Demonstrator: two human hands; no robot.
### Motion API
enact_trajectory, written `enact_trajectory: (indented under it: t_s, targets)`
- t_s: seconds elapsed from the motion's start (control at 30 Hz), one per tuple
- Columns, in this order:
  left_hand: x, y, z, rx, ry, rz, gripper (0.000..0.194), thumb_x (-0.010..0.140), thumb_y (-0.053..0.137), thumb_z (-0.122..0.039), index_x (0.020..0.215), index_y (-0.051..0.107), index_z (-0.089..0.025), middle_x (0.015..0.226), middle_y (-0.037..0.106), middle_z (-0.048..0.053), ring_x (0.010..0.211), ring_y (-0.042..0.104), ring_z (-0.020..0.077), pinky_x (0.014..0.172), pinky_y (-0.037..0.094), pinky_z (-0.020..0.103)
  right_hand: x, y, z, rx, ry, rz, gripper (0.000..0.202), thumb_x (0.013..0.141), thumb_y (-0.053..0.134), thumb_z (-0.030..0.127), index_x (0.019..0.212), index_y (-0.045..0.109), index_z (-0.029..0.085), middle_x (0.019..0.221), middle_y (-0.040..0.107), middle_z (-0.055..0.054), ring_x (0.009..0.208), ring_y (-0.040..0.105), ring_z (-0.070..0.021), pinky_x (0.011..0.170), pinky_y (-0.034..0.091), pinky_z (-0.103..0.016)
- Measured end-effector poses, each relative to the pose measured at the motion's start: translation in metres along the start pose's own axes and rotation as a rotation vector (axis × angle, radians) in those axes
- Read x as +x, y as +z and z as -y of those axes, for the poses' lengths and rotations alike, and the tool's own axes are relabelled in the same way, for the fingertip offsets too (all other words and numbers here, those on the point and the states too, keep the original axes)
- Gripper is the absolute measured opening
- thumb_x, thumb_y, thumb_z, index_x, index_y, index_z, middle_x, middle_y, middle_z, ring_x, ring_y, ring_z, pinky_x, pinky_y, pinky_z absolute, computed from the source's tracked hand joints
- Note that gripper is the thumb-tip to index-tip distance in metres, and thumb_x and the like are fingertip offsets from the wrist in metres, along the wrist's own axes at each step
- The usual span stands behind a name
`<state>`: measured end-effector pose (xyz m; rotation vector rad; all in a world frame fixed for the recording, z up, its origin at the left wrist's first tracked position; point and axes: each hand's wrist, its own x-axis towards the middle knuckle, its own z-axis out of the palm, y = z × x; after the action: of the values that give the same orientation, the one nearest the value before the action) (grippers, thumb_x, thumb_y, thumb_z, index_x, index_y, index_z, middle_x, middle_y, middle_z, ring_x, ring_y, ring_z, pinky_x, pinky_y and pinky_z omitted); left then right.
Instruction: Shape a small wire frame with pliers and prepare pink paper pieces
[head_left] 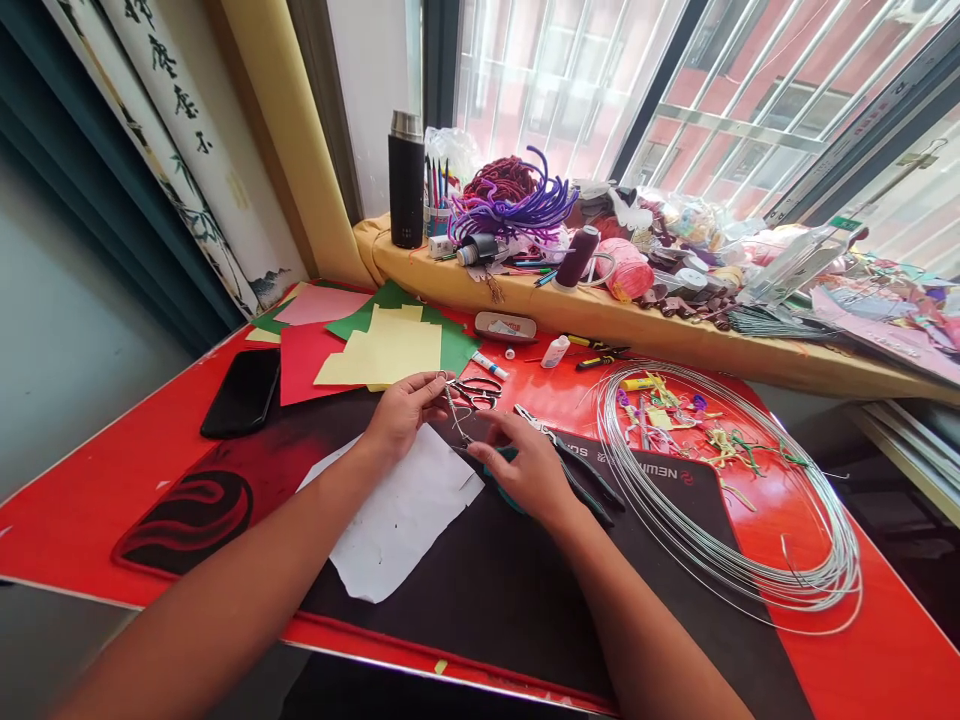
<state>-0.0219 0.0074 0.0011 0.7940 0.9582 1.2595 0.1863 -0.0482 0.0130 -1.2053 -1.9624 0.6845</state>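
Above the white paper (397, 520): one thin bent wire (451, 400), pinched in the left hand (409, 408). Beside the paper's upper right edge: right hand (529, 465), grasping teal-handled pliers (501, 490), tips near the wire; their bite, cannot tell. Handling, as judged: wire braced close to the tips, light squeeze, small bends, against kinking.

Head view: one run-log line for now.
left hand: pinching thin wire | right hand: on teal-handled tool, tip near wire | white paper on dark mat | wire coil at right
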Motion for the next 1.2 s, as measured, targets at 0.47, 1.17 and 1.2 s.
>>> enact_trajectory:
  t_s: [0.47,1.17,1.2]
  targets:
    - [0.001,-0.001,-0.001,0.029,-0.006,0.031,0.045,0.070,0.087,-0.042,0.104,0.077,-0.014,0.086,0.075,0.007,0.065,0.063,0.0122,0.056,0.046,0.022,-0.012,0.018,-0.006,-0.360,-0.019,0.042,0.028,0.091,0.066,0.014,0.118,0.071,0.022,0.106,0.065,-0.009,0.100,0.064,-0.0266,0.093,0.054,-0.041]
    - [0.002,0.000,0.001,0.028,-0.029,0.087,0.044,0.065,0.090,-0.045,0.094,0.077,-0.014,0.079,0.072,0.005,0.061,0.061,0.0130,0.054,0.041,0.023,0.019,0.025,-0.029,-0.287,0.031,-0.081,0.021,0.088,0.062,0.014,0.102,0.073,0.024,0.101,0.065,-0.005,0.093,0.064,-0.0220,0.085,0.050,-0.034]
    - [0.002,0.000,0.001,0.035,-0.021,0.090,0.044,0.066,0.090,-0.045,0.095,0.076,-0.014,0.079,0.072,0.005,0.061,0.061,0.0130,0.055,0.041,0.024,0.020,0.028,-0.030,-0.303,0.018,-0.095,0.021,0.088,0.062,0.014,0.103,0.073,0.024,0.100,0.065,-0.005,0.093,0.064,-0.0222,0.085,0.050,-0.034]
